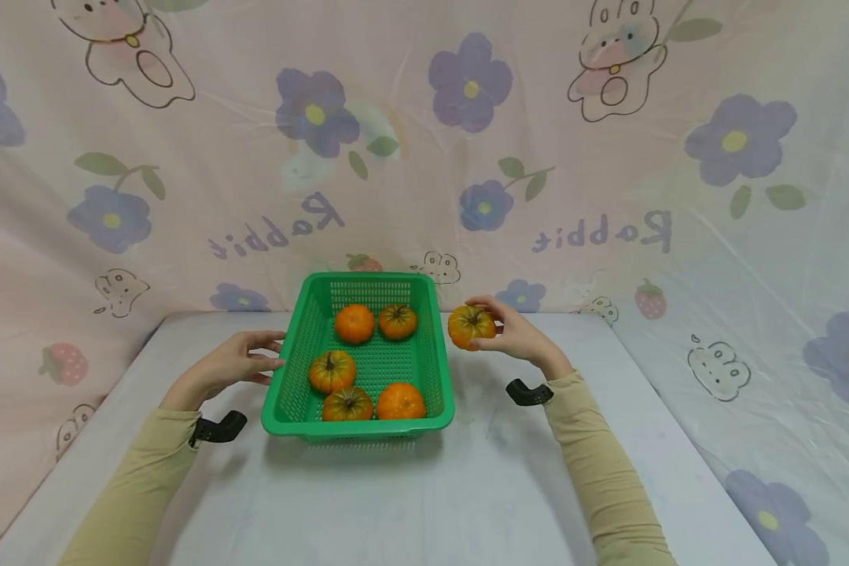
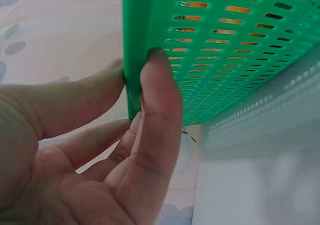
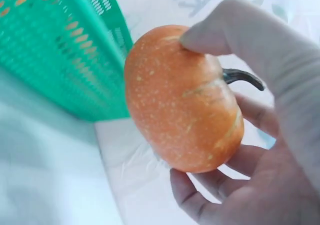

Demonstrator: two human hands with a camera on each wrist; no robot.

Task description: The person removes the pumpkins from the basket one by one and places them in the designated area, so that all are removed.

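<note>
A green plastic basket (image 1: 358,429) stands in the middle of the table in the head view, with several small pumpkins inside, among them an orange one (image 1: 401,402) and a greenish one (image 1: 347,405). At its left side, my left hand (image 1: 229,365) pinches the rim (image 2: 131,40) between thumb and fingers. Just right of the basket, my right hand (image 1: 516,334) grips another small pumpkin (image 1: 470,327), thumb on one side and fingers on the other. This pumpkin (image 3: 182,100) is orange with a dark curved stem (image 3: 243,77), and it hangs above the table outside the basket.
A white-covered table (image 1: 509,503) lies under everything. Behind it hangs a pale pink cloth (image 1: 410,189) printed with flowers and rabbits. Each wrist carries a black mount, one on the left (image 1: 219,427) and one on the right (image 1: 528,392).
</note>
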